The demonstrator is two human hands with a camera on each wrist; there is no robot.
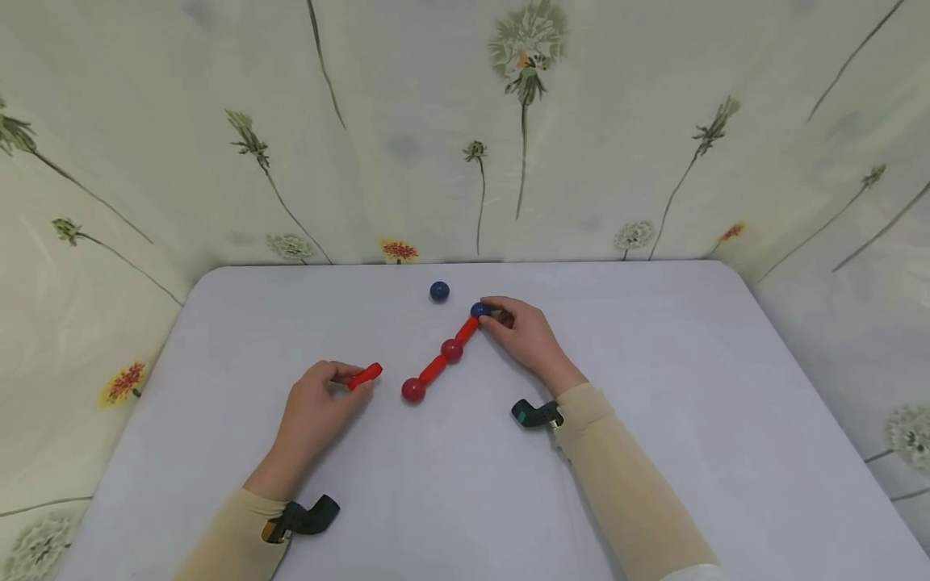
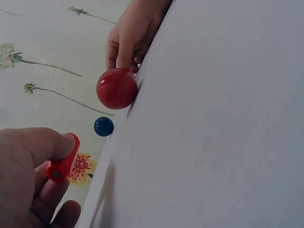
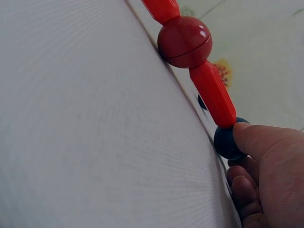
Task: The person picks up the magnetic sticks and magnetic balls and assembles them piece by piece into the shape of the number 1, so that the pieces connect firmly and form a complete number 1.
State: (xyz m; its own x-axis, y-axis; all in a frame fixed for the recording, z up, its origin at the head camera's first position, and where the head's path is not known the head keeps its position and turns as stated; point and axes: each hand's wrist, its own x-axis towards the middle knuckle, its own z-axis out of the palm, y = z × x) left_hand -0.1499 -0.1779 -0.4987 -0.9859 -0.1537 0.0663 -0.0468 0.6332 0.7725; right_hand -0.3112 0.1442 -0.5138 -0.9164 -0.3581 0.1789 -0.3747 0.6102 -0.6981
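A straight chain lies slanted on the table: a red ball (image 1: 413,390) at its near end, a red rod (image 1: 433,369), another red ball (image 1: 452,349), a second red rod (image 1: 467,329) and a dark blue ball (image 1: 479,310) at the far end. My right hand (image 1: 530,339) pinches that blue ball between thumb and fingers; in the right wrist view the rod (image 3: 213,92) touches it. Left of the chain, my left hand (image 1: 316,407) pinches a loose red rod (image 1: 366,376), apart from the chain. The left wrist view shows a grey disc in this rod's end (image 2: 56,174).
Another dark blue ball (image 1: 439,291) sits alone near the table's back edge, left of the chain's far end. A white cloth-like surface covers the table (image 1: 465,500). Behind it hangs a flower-print curtain (image 1: 407,161). Each wrist wears a small black camera mount (image 1: 534,413).
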